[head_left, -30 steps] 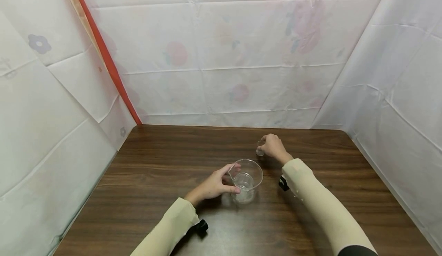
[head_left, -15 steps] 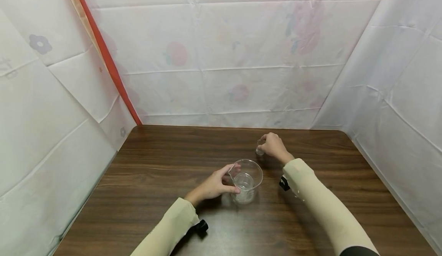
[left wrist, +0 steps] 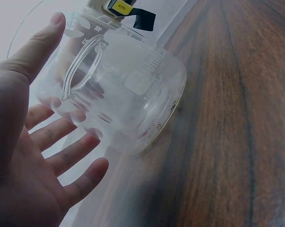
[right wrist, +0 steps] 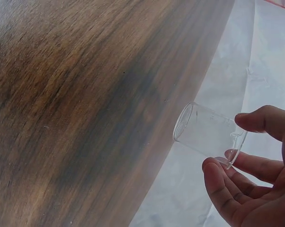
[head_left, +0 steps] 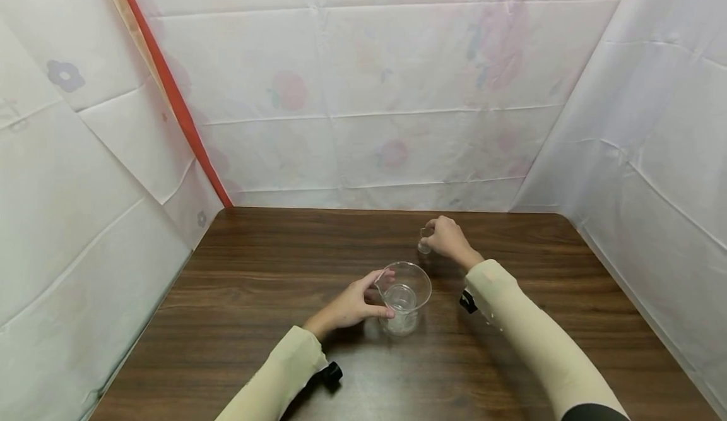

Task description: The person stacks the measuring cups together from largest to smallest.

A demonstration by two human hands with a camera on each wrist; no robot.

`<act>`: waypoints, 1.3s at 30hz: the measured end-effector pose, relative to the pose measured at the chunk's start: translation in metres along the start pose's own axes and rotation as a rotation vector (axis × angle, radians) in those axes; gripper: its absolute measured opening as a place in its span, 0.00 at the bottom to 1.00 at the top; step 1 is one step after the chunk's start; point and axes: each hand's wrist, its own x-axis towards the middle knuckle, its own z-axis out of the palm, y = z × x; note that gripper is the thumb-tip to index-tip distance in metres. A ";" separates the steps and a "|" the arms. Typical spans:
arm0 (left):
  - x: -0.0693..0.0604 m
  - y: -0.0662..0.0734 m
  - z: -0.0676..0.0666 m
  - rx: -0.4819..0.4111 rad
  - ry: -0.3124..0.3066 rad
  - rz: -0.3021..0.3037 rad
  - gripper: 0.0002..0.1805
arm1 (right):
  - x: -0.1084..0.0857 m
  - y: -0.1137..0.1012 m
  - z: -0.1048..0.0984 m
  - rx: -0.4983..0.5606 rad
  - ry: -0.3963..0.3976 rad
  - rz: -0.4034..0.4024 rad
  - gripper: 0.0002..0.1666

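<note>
A large clear glass beaker with a pouring lip stands on the table. My left hand holds it from the left, thumb on the near side and fingers on the far side. In the left wrist view, white markings show on the beaker and the fingertips meet its wall. Inner glass outlines appear; I cannot tell whether a smaller vessel sits within. Beyond it, to the right, my right hand pinches a small clear beaker near its rim by thumb and fingers. The small beaker looks empty.
White patterned cloth hangs behind the table and along both sides. A red strip runs down the back left corner. Black camera mounts sit under both wrists. Brown tabletop spreads left and right of the hands.
The right hand has shifted slightly to the left and toward the back with the small beaker. The left hand and large beaker stay practically where they were.
</note>
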 end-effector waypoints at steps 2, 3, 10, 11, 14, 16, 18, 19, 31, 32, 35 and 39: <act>-0.001 0.001 0.000 -0.002 0.000 -0.004 0.40 | 0.000 -0.001 0.000 0.006 0.004 -0.001 0.24; -0.001 0.002 0.000 -0.004 0.000 -0.005 0.40 | -0.001 -0.002 -0.001 0.006 0.007 -0.005 0.24; -0.001 0.002 0.001 -0.009 0.000 0.000 0.41 | -0.004 -0.005 -0.003 0.004 0.020 -0.017 0.24; -0.001 0.002 0.001 -0.007 -0.002 0.002 0.41 | -0.004 -0.005 -0.004 0.004 0.021 -0.019 0.24; 0.000 0.001 0.001 0.002 -0.002 0.004 0.41 | -0.006 -0.007 -0.006 0.004 0.022 -0.022 0.25; -0.001 0.001 0.001 0.007 -0.003 0.003 0.41 | -0.007 -0.009 -0.007 0.003 0.024 -0.024 0.25; -0.001 0.000 0.001 0.008 -0.002 0.002 0.41 | -0.008 -0.010 -0.007 0.011 0.025 -0.023 0.26; -0.001 0.000 0.001 0.006 -0.002 0.001 0.41 | -0.008 -0.010 -0.008 0.011 0.028 -0.025 0.26; 0.000 -0.001 0.001 0.006 0.010 0.000 0.39 | -0.011 -0.016 -0.014 -0.003 0.058 -0.055 0.27; 0.000 -0.002 0.001 0.007 0.012 0.000 0.39 | -0.011 -0.017 -0.015 -0.009 0.065 -0.063 0.27; 0.000 -0.002 0.001 0.009 0.015 0.003 0.38 | -0.011 -0.017 -0.016 -0.028 0.088 -0.082 0.26; 0.000 -0.002 0.001 0.012 0.013 0.006 0.38 | -0.012 -0.019 -0.018 -0.037 0.105 -0.100 0.25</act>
